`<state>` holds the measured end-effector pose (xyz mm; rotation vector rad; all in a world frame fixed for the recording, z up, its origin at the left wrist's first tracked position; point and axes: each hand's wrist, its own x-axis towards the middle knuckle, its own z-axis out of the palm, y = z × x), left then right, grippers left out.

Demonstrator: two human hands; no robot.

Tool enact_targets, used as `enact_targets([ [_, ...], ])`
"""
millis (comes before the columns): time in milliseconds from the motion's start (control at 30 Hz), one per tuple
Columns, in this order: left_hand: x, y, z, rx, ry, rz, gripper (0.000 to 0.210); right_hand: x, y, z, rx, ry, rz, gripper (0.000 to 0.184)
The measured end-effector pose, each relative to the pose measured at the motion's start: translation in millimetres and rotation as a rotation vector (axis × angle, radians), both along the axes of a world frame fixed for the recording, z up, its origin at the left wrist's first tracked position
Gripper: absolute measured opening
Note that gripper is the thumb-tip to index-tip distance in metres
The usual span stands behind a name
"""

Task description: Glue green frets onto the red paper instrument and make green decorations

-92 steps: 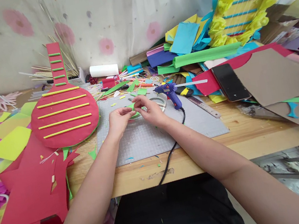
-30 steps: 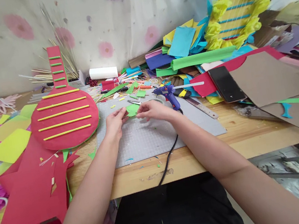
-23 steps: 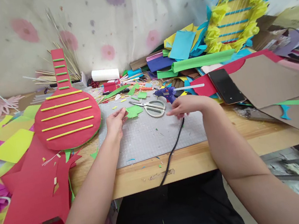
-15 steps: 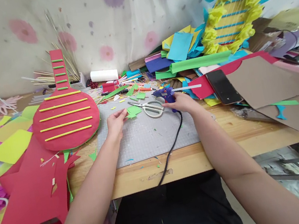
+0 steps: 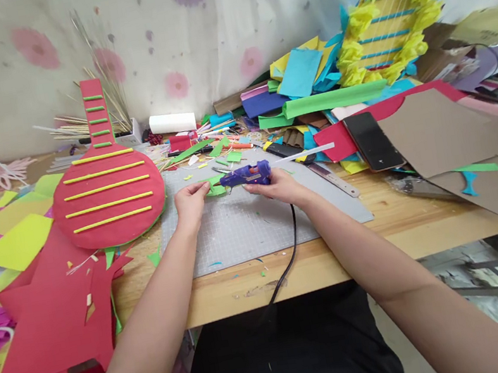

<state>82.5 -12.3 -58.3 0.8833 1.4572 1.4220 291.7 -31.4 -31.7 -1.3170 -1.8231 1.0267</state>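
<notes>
My left hand [image 5: 191,207] pinches a small cut piece of green paper [image 5: 216,187] above the grey cutting mat [image 5: 220,243]. My right hand [image 5: 278,186] is closed around the handle of a purple hot glue gun [image 5: 247,175]. Its nozzle points left and reaches the green piece; I cannot tell whether the tip touches it. A white glue stick [image 5: 305,153] juts out of the gun's rear, and a black cord hangs from its handle. The scissors are mostly hidden behind the gun.
A red paper guitar shape [image 5: 109,198] with yellow strips stands at left, above red paper scraps [image 5: 54,311]. At right lie a metal ruler [image 5: 332,179], a phone [image 5: 373,142] and brown card [image 5: 445,126]. A yellow-flowered guitar shape [image 5: 383,34] leans behind coloured paper.
My right hand has lifted the glue gun and moved it left, over the scissors, with its nozzle now at the green piece. My left hand has stayed nearly in place.
</notes>
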Motion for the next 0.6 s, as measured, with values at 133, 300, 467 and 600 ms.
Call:
enact_targets([
  [133,-0.8,1.2,-1.7,-0.008,-0.001,-0.018,0.012,-2.3,1.0,-2.3,0.032,-0.092,0.003,0.037],
  [300,-1.8,2.7,-5.7,0.013,0.027,-0.051,0.017,1.5,5.6,-8.8,0.066,-0.134,0.015,0.040],
  [467,-2.1,1.8,-5.1,0.001,0.031,-0.075,0.017,0.4,4.6,-7.8,0.064,-0.166,0.016,0.041],
  [600,-2.1,1.7,-4.9,0.012,0.037,-0.073,0.014,-0.8,3.4,-5.2,0.058,-0.196,0.004,0.040],
])
